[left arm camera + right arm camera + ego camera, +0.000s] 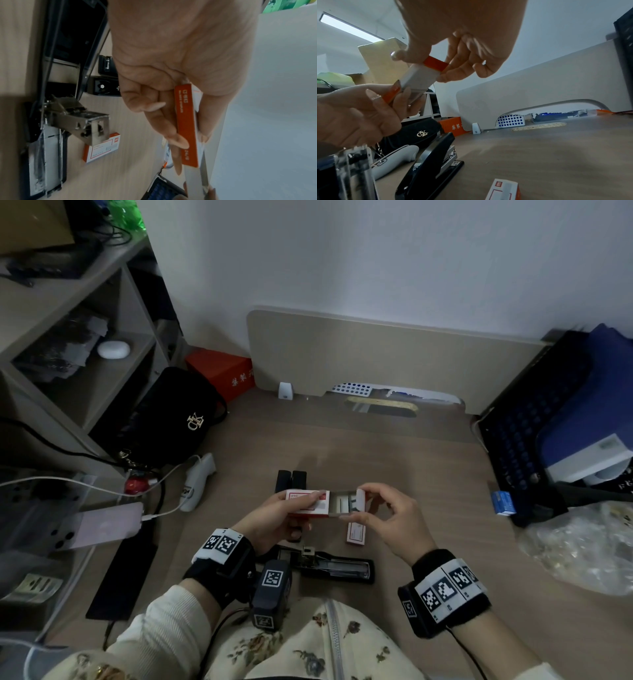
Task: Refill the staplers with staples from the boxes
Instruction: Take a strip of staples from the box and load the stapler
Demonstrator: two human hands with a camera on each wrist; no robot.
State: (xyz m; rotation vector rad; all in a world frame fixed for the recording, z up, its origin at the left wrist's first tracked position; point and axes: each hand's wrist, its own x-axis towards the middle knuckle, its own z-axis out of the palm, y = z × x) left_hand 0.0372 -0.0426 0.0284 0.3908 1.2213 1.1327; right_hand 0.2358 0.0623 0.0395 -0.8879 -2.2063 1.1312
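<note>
A red-and-white staple box (308, 501) is held in the air above the desk (428, 474), its inner tray (346, 503) slid partway out to the right with strips of staples showing inside — the left hand (274, 518) grips the sleeve, fingers curled round it, and the right hand (387, 515) pinches the tray's end between thumb and fingertips. Just below, near the person, an opened black stapler (329, 565) lies flat on the desk with its metal channel exposed, a second staple box (356, 532) rests beside it under the right hand, and two more black staplers (292, 481) sit just beyond the held box. Farther out — a black handbag (171, 419) to the left and a black crate (534, 440) to the right.
</note>
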